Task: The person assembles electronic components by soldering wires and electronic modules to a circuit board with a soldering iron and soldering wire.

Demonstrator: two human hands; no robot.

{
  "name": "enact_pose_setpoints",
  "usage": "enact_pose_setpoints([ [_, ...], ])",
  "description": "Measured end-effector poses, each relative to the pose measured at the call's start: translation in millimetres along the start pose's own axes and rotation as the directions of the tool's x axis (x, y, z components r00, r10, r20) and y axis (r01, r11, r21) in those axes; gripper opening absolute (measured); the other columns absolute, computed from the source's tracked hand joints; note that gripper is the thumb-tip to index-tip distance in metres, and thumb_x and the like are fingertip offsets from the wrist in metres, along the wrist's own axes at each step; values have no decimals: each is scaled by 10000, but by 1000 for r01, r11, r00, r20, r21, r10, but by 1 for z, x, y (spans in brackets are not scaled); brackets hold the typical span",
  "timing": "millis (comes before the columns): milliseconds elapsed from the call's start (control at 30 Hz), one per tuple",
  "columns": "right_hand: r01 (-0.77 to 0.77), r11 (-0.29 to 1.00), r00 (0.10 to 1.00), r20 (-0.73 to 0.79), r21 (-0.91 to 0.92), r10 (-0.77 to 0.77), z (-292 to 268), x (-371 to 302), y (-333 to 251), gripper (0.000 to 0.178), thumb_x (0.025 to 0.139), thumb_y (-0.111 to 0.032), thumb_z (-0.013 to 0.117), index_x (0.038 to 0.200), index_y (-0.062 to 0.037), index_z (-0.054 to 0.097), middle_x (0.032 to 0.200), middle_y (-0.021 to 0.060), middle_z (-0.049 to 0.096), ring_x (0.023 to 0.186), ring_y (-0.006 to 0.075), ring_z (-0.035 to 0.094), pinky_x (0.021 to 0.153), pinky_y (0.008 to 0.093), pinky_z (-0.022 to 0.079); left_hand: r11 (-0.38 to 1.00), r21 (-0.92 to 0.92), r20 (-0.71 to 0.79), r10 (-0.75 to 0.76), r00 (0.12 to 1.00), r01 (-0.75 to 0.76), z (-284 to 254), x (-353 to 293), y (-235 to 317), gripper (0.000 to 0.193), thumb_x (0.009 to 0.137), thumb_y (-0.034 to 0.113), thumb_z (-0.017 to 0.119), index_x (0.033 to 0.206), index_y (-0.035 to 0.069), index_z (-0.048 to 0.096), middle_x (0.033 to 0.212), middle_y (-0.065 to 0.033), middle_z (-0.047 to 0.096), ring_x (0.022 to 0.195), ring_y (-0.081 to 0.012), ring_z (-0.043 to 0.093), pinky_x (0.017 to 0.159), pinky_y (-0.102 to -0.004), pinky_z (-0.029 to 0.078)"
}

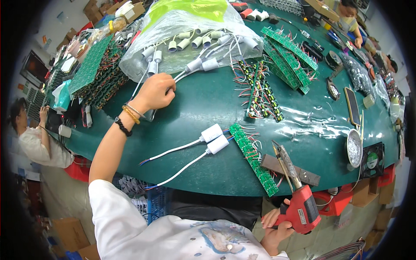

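My left hand (158,92) is curled at the mouth of a clear plastic bag (132,60). White cylindrical connectors with cables (194,65) spill from the bag. The fingers are bent inward, hiding whatever is in them. In my right hand (277,225), at the table's near edge, is a red soldering gun (303,210), its tip pointing up and away. Just left of the tip lies a narrow green circuit board (253,160) with red and white wires. Two white cylinders (212,133) joined to its upper end trail white cables to the left.
Stacked green boards stand left (93,71) and far right of centre (290,58). Populated boards (262,91) lie mid-table. A dark bar (288,170) sits under the gun's barrel. At right are a metal bowl (354,148) and a fan (372,160). Other people (37,138) sit around the table.
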State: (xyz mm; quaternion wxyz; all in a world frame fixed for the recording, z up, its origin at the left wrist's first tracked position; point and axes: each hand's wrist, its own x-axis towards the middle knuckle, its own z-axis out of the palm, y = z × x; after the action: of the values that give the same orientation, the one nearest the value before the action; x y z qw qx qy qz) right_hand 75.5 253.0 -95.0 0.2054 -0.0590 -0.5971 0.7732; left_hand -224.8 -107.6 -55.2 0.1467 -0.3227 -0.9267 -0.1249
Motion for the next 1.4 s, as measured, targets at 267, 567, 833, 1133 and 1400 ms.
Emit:
enact_pose_setpoints([
  [267,-11,1000,998,64,21,10,9,2,0,716,903,-527,503,1246,85,361,480,44,406,353,155,413,378,282,388,991,24,-382,-116,917,135,20,39,23,225,800,185,655,974,53,600,959,-142,603,935,-327,553,833,-404,450],
  [567,-30,1000,998,-48,5,30,10,-8,-2,700,918,-516,480,1249,85,344,485,47,399,354,155,410,376,285,389,986,25,-397,-141,907,164,22,58,35,266,806,183,671,1032,51,627,928,-142,662,885,-333,604,810,-402,460],
  [833,-62,997,997,36,-42,64,12,3,-3,787,861,-585,517,1254,76,349,479,24,404,369,140,422,385,273,391,866,-490,-74,-157,985,101,-42,-5,173,237,798,-29,627,1035,-15,615,936,-139,646,808,-223,653,691,-319,529],
  [1133,-155,982,978,121,-112,168,7,-3,-7,865,800,-669,532,1251,48,356,463,22,414,369,142,422,414,270,399,964,-266,-74,-50,996,28,14,-21,204,149,706,42,710,832,47,630,1070,-109,571,889,-256,558,828,-376,393],
  [1400,-159,983,983,74,-89,166,-5,-11,-2,875,791,-688,530,1259,35,378,461,13,414,357,133,409,402,260,394,844,-488,68,-216,974,221,32,-7,187,49,744,69,635,734,39,597,1177,-135,541,1091,-324,449,936,-422,345],
])
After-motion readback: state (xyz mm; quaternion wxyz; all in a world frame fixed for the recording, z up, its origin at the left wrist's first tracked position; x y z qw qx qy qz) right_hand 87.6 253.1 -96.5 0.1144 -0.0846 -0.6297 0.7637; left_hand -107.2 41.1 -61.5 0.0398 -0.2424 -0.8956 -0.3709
